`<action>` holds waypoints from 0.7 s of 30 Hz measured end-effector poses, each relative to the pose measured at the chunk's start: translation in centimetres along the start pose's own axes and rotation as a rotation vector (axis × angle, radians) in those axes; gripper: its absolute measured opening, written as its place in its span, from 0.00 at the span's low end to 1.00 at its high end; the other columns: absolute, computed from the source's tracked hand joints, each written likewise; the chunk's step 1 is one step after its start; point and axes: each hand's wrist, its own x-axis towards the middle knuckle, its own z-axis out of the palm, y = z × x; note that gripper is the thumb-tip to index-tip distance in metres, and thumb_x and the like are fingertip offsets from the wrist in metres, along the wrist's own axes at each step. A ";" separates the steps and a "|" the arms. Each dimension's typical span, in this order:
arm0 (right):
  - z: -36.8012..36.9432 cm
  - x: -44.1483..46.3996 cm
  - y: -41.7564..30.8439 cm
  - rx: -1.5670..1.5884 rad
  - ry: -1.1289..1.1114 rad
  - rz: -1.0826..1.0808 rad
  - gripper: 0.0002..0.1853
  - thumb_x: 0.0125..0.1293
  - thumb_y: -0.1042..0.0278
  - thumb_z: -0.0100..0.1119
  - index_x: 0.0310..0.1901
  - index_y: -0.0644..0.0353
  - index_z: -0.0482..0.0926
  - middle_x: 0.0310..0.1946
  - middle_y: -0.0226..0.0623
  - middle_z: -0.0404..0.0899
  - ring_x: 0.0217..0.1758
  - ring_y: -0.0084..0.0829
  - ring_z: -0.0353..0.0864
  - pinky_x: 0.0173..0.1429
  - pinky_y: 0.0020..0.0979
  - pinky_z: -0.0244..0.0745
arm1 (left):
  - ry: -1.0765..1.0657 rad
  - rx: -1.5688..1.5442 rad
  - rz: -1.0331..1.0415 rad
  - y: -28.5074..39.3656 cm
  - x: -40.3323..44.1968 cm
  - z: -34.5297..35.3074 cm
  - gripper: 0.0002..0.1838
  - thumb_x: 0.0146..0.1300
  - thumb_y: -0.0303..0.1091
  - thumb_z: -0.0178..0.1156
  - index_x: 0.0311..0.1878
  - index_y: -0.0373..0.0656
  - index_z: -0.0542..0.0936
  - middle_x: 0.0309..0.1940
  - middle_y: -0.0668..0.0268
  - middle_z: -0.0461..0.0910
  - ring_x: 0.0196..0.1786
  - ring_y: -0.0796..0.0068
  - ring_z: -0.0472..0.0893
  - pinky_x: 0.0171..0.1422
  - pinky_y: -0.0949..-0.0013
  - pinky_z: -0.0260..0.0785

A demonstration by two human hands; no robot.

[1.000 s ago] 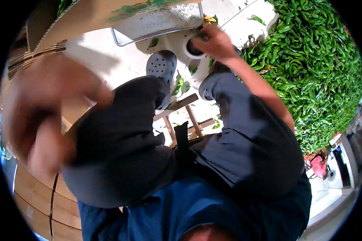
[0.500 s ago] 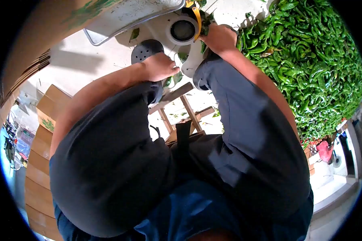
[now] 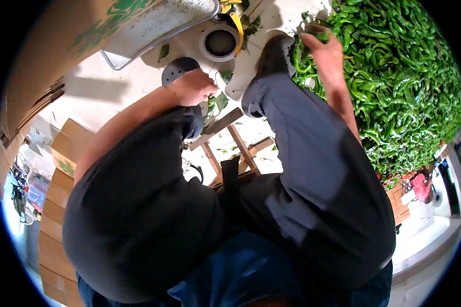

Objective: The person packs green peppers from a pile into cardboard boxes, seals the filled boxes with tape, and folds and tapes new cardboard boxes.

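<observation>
My right hand is at the left edge of a large heap of green peppers, its fingers closed round a green pepper. Over the dark clog on my left foot, my left hand is closed. A slim green piece shows just below its fingers; whether the hand grips it I cannot tell. A loose leaf is close beside that hand.
A round white-rimmed object with a dark centre and a yellow handle stands between my feet. Beyond are a grey metal tray and cardboard. Wooden slats lie between my legs. Leaves litter the floor.
My right hand has moved right, from beside the yellow handle to the pepper heap, and a green pepper now shows in its fingers. My left hand stays near the left clog.
</observation>
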 end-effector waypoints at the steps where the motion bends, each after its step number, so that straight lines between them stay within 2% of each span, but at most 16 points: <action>1: -1.8 -0.4 -0.8 -0.104 0.080 0.066 0.27 0.58 0.61 0.72 0.57 0.67 0.81 0.37 0.37 0.86 0.38 0.23 0.80 0.42 0.23 0.74 | -0.036 -0.142 -0.093 0.4 -0.3 -1.0 0.06 0.58 0.31 0.65 0.37 0.43 0.79 0.38 0.60 0.84 0.44 0.57 0.84 0.50 0.56 0.74; 3: -5.4 -0.6 0.5 -0.295 0.130 0.036 0.28 0.57 0.57 0.71 0.56 0.66 0.81 0.39 0.40 0.87 0.39 0.25 0.81 0.47 0.28 0.76 | -0.097 -0.421 -0.285 1.1 -1.6 -2.9 0.09 0.59 0.31 0.67 0.40 0.40 0.79 0.44 0.58 0.85 0.49 0.58 0.83 0.56 0.58 0.74; 4: -6.6 -1.0 0.3 -0.340 0.177 0.057 0.29 0.57 0.56 0.71 0.57 0.66 0.81 0.39 0.41 0.87 0.40 0.27 0.83 0.50 0.31 0.76 | -0.061 -0.516 -0.310 1.5 -2.3 -4.2 0.08 0.61 0.28 0.66 0.41 0.38 0.78 0.51 0.57 0.85 0.53 0.63 0.84 0.58 0.61 0.75; 5: -7.7 -1.5 0.1 -0.384 0.223 0.078 0.30 0.57 0.55 0.71 0.58 0.66 0.80 0.40 0.43 0.87 0.42 0.29 0.84 0.53 0.33 0.77 | 0.038 -0.682 -0.351 2.2 -2.9 -5.5 0.09 0.61 0.27 0.66 0.42 0.38 0.78 0.51 0.58 0.84 0.54 0.65 0.84 0.59 0.62 0.75; 7: -9.6 -2.1 1.3 -0.481 0.305 0.034 0.35 0.56 0.53 0.71 0.63 0.65 0.76 0.50 0.49 0.84 0.55 0.38 0.83 0.63 0.40 0.74 | 0.245 -1.006 -0.413 3.6 -4.1 -8.0 0.10 0.60 0.25 0.67 0.43 0.37 0.77 0.51 0.59 0.84 0.55 0.68 0.83 0.61 0.64 0.74; 8: -10.1 -2.4 2.3 -0.764 0.389 -0.037 0.41 0.56 0.50 0.72 0.67 0.65 0.72 0.61 0.52 0.77 0.67 0.44 0.75 0.70 0.43 0.68 | 0.355 -1.054 -0.386 4.4 -4.5 -9.2 0.10 0.61 0.24 0.66 0.43 0.36 0.76 0.52 0.57 0.83 0.58 0.69 0.80 0.63 0.64 0.73; 9: -10.0 -3.6 1.0 -0.790 0.430 0.022 0.43 0.56 0.49 0.73 0.69 0.65 0.70 0.66 0.54 0.72 0.73 0.50 0.67 0.74 0.45 0.63 | 0.390 -1.113 -0.446 4.8 -5.0 -10.6 0.09 0.59 0.20 0.65 0.41 0.36 0.76 0.52 0.54 0.83 0.58 0.67 0.81 0.64 0.64 0.73; 11: -10.5 -5.4 1.9 -0.679 0.473 -0.145 0.40 0.58 0.52 0.72 0.67 0.68 0.71 0.62 0.56 0.75 0.70 0.51 0.71 0.73 0.46 0.65 | 0.720 -1.239 -0.322 7.3 -5.8 -13.3 0.10 0.56 0.18 0.64 0.40 0.37 0.76 0.52 0.53 0.83 0.57 0.64 0.81 0.63 0.62 0.74; 12: -10.6 -6.4 2.2 -0.572 0.373 -0.115 0.38 0.60 0.53 0.70 0.66 0.69 0.71 0.61 0.56 0.76 0.68 0.50 0.73 0.72 0.47 0.67 | 0.792 -1.168 -0.284 7.8 -6.4 -14.1 0.11 0.54 0.18 0.64 0.40 0.39 0.76 0.51 0.52 0.83 0.55 0.64 0.82 0.61 0.62 0.74; 13: -10.8 -7.3 2.5 -0.465 0.269 -0.091 0.36 0.61 0.55 0.69 0.66 0.70 0.72 0.59 0.56 0.78 0.66 0.48 0.75 0.70 0.47 0.69 | 0.866 -1.090 -0.138 8.4 -6.7 -15.0 0.11 0.55 0.20 0.65 0.40 0.40 0.76 0.50 0.52 0.82 0.51 0.64 0.83 0.58 0.61 0.76; 14: -11.5 -8.0 2.7 -0.746 0.037 -0.447 0.33 0.63 0.57 0.67 0.64 0.72 0.73 0.57 0.54 0.80 0.62 0.45 0.78 0.66 0.45 0.73 | 0.914 -1.153 -0.011 9.1 -6.9 -15.7 0.11 0.55 0.20 0.65 0.40 0.40 0.76 0.49 0.52 0.82 0.50 0.63 0.83 0.57 0.60 0.77; 15: -11.4 -8.8 1.7 -0.549 -0.100 -0.382 0.31 0.66 0.59 0.65 0.64 0.73 0.73 0.55 0.53 0.81 0.59 0.42 0.81 0.63 0.41 0.76 | 0.957 -1.213 0.118 10.0 -6.9 -16.4 0.11 0.56 0.21 0.65 0.41 0.40 0.76 0.48 0.52 0.82 0.48 0.63 0.83 0.55 0.60 0.77; 16: -11.1 -9.7 -0.3 -0.353 -0.219 -0.296 0.29 0.68 0.61 0.64 0.63 0.73 0.73 0.54 0.51 0.82 0.55 0.38 0.83 0.59 0.38 0.78 | 1.000 -1.237 0.158 11.6 -7.0 -17.6 0.11 0.56 0.21 0.65 0.42 0.39 0.75 0.48 0.52 0.81 0.47 0.61 0.84 0.52 0.58 0.79; 17: -9.7 -10.6 -2.2 0.328 -0.224 0.197 0.27 0.70 0.62 0.62 0.64 0.73 0.73 0.53 0.49 0.83 0.52 0.35 0.84 0.56 0.34 0.80 | 1.048 -1.255 0.198 13.1 -7.0 -18.7 0.12 0.56 0.21 0.66 0.42 0.39 0.75 0.48 0.52 0.81 0.48 0.62 0.84 0.52 0.57 0.80; 18: -9.3 -11.9 -6.2 0.351 -0.235 0.126 0.28 0.72 0.60 0.62 0.65 0.72 0.72 0.52 0.49 0.84 0.50 0.33 0.85 0.54 0.31 0.81 | 1.075 -1.223 0.237 14.0 -6.9 -19.5 0.12 0.56 0.20 0.66 0.43 0.39 0.76 0.49 0.52 0.81 0.48 0.61 0.84 0.53 0.57 0.80; 21: -9.9 -13.6 -16.2 0.484 -0.457 -0.141 0.29 0.72 0.59 0.63 0.66 0.73 0.71 0.52 0.49 0.84 0.50 0.34 0.86 0.53 0.30 0.82 | 1.130 -1.175 0.346 17.1 -6.7 -21.9 0.12 0.57 0.19 0.64 0.44 0.40 0.76 0.51 0.51 0.82 0.50 0.60 0.84 0.55 0.58 0.81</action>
